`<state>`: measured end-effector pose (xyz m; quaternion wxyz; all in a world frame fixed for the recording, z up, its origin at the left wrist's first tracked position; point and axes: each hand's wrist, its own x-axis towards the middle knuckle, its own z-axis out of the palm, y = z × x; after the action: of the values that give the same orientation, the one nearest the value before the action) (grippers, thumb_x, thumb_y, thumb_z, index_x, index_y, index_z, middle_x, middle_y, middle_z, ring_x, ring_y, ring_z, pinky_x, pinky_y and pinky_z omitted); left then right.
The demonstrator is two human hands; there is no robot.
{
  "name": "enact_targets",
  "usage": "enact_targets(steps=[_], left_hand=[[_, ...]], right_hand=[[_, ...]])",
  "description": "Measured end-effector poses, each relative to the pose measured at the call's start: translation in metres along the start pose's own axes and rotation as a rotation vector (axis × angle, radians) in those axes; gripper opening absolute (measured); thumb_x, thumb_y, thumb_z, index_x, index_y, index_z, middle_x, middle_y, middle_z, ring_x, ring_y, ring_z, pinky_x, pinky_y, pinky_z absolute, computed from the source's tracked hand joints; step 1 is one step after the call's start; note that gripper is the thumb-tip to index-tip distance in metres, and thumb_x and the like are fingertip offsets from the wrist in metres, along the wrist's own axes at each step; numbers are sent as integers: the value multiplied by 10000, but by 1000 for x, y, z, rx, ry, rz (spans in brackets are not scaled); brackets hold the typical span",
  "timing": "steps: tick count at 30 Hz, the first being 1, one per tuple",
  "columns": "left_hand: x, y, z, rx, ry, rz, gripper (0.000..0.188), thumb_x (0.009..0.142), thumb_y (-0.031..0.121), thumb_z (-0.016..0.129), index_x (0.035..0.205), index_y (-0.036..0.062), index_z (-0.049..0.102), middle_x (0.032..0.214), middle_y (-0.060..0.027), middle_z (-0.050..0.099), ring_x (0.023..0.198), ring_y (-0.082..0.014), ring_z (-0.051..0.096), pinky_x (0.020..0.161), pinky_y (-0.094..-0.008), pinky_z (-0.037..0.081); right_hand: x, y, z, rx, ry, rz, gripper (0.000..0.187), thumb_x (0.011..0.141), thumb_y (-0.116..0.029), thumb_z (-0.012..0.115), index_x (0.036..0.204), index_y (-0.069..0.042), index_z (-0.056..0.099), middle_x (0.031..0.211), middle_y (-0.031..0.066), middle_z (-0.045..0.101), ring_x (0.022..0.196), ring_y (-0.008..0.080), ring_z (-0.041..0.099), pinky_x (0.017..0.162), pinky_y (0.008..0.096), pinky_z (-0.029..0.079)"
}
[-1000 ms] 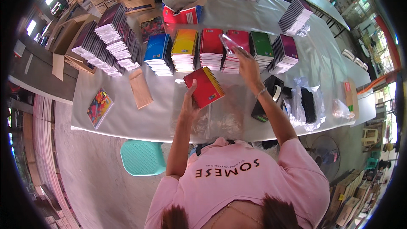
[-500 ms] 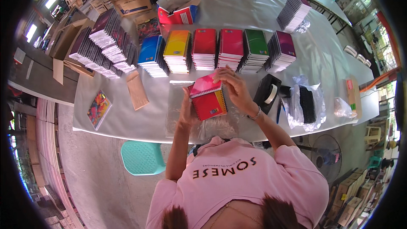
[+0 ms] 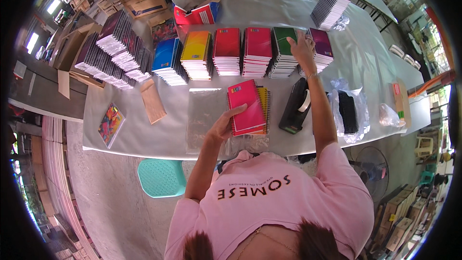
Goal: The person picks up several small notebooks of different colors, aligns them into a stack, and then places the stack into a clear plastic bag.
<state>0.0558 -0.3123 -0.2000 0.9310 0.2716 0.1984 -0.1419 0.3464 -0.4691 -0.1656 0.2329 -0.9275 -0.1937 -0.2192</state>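
Observation:
My left hand (image 3: 225,124) grips a small set of spiral notebooks, thumb across the pink notebook (image 3: 246,108) on top; the edge of a yellow notebook (image 3: 265,97) sticks out beneath it on the right. My right hand (image 3: 302,50) is stretched out at the row of stacks, fingers apart, over the right edge of the green notebook stack (image 3: 284,48) and beside the purple notebook stack (image 3: 321,43). Further left in that row stand the pink stack (image 3: 257,48), red stack (image 3: 226,45), yellow stack (image 3: 195,48) and blue stack (image 3: 167,57).
Clear plastic sleeves (image 3: 202,115) lie under my left hand. A black tape dispenser (image 3: 293,110) and a plastic-wrapped bundle of black coils (image 3: 346,110) are to the right. At left stand purple notebook piles (image 3: 115,50), a brown envelope (image 3: 153,101) and a colourful booklet (image 3: 111,124).
My right hand has left the held notebooks and reached forward and right to the green stack. The pink notebook now lies flat over the red one in my left hand.

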Motion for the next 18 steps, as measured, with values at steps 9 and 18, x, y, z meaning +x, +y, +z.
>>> enact_targets(steps=[9,18], left_hand=[[27,-2,6,93,110,232,528,839,328,724,1232,42,517,1138,-78,616,1022,-185,622,836,-341,533],[3,15,12,7,-34,317,752,879,629,517,1348,49,422,1248,-100,563,1138,-236,576,952,-411,487]], right_hand=[[28,48,14,585,-232,133,753,734,-134,772,1369,-13,385,1033,213,629,832,273,650,772,388,507],[-10,-61,-77,1246,-406,166,796,756,-37,769,1435,-124,363,961,98,644,869,138,628,785,289,508]])
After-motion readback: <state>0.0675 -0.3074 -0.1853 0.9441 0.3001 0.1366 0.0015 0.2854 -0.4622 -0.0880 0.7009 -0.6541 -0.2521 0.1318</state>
